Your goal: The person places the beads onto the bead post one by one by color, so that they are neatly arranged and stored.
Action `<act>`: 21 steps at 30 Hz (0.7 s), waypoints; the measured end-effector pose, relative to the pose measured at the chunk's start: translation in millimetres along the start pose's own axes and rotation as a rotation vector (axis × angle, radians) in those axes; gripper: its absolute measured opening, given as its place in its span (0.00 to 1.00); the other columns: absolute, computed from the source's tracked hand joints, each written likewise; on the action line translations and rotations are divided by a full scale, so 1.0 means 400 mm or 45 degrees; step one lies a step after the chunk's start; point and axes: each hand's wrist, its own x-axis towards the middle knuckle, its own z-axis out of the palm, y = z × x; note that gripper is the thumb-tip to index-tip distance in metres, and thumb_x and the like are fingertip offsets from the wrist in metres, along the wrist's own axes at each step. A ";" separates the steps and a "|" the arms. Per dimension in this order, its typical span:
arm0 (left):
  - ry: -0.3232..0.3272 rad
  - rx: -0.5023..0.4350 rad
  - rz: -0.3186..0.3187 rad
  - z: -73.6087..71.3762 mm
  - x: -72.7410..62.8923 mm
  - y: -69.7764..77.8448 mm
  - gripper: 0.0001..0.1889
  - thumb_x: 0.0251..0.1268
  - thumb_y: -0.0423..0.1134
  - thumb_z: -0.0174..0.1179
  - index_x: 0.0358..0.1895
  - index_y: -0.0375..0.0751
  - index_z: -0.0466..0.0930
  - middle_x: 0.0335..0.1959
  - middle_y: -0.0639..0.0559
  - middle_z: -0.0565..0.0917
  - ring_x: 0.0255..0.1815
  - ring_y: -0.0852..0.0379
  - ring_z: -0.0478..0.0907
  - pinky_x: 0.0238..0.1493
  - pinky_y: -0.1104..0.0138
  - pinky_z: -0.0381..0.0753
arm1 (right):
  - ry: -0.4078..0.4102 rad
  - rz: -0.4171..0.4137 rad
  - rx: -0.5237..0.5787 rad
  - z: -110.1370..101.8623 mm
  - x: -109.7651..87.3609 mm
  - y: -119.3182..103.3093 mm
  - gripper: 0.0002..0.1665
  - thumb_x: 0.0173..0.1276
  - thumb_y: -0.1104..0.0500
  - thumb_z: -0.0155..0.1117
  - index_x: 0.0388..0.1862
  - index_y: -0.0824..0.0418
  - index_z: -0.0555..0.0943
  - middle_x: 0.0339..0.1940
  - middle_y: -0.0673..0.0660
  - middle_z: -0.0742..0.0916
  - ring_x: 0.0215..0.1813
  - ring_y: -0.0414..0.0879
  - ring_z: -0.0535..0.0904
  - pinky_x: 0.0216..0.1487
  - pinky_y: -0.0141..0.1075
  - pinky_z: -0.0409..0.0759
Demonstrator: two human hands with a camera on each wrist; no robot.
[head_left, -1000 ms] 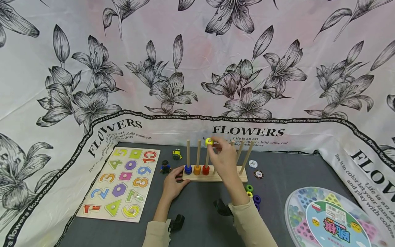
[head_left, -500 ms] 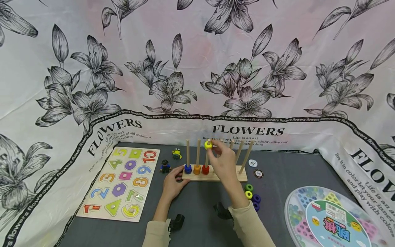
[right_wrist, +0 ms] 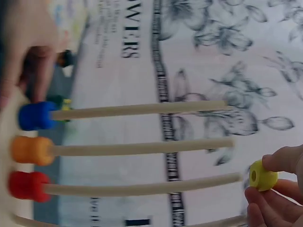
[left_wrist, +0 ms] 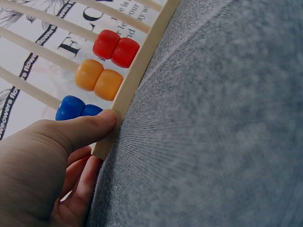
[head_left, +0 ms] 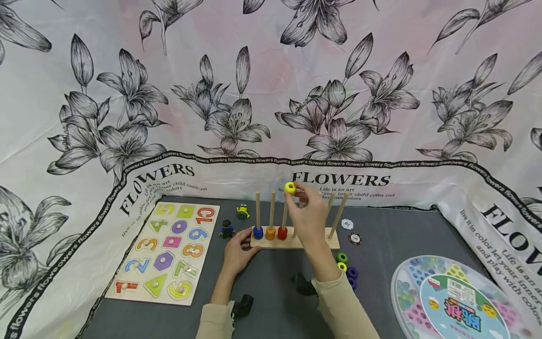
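My right hand [head_left: 308, 216] pinches a yellow bead [right_wrist: 263, 175] between thumb and fingers. In the right wrist view the bead, its hole showing, is just past the tip of the peg [right_wrist: 142, 189] that carries red beads [right_wrist: 28, 186]. My left hand [head_left: 238, 252] holds the left end of the wooden peg stand [left_wrist: 130, 78], thumb on its edge and fingers around the end. Two blue beads [left_wrist: 71, 108], two orange beads [left_wrist: 99, 80] and two red beads sit at the foot of the first three pegs. The right hand hides some pegs further right.
Right of the stand lie a green bead [head_left: 341, 257], a yellow bead [head_left: 342, 267] and purple beads [head_left: 352, 272]. Two chips [head_left: 354, 238], a round game box [head_left: 457, 301], a number puzzle board [head_left: 163, 254], a small figure [head_left: 227, 229] and a yellow-green toy [head_left: 243, 212] surround it.
The yellow bead dipped over the top of the third peg, then rose off it and shifted slightly right with my right hand. My left hand has stayed on the stand.
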 end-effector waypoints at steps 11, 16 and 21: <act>-0.011 -0.024 -0.029 -0.005 -0.001 0.001 0.31 0.52 0.33 0.76 0.63 0.34 0.78 0.58 0.41 0.80 0.49 0.48 0.81 0.49 0.63 0.86 | 0.054 0.032 -0.049 -0.047 0.030 0.012 0.16 0.59 0.67 0.73 0.46 0.71 0.85 0.39 0.66 0.88 0.34 0.59 0.85 0.36 0.50 0.86; -0.009 -0.029 -0.010 -0.006 -0.003 0.002 0.31 0.51 0.33 0.76 0.62 0.32 0.78 0.58 0.40 0.80 0.48 0.47 0.81 0.48 0.62 0.86 | 0.031 0.051 -0.055 -0.054 0.024 0.022 0.17 0.59 0.67 0.74 0.46 0.72 0.85 0.39 0.66 0.88 0.34 0.59 0.84 0.37 0.50 0.85; -0.009 -0.031 -0.021 -0.005 -0.001 0.005 0.32 0.51 0.33 0.76 0.62 0.33 0.78 0.58 0.41 0.80 0.48 0.47 0.81 0.48 0.62 0.86 | 0.020 0.047 -0.073 -0.059 0.016 0.027 0.16 0.59 0.67 0.74 0.46 0.71 0.85 0.40 0.66 0.88 0.35 0.59 0.84 0.37 0.49 0.86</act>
